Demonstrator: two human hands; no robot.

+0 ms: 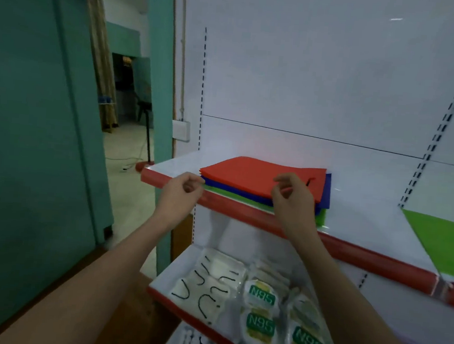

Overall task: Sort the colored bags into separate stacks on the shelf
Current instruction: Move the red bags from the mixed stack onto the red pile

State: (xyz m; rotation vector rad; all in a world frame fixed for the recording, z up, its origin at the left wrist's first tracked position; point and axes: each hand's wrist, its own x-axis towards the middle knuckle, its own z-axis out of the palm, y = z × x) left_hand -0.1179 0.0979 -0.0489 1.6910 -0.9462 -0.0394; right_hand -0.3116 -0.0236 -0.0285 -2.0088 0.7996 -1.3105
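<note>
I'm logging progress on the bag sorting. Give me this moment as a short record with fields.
mixed stack: red bags on top, blue bags under them, green bag at the bottom
sorted so far: green bags lying apart, to the right on the shelf
left hand: fingers curled at the stack's left corner; grip unclear
right hand: fingers curled at the stack's front edge; grip unclear
shelf below: N95 mask packs

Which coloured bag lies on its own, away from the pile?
The green bag at the far right of the shelf; the red, blue and other green ones are piled together.
</note>
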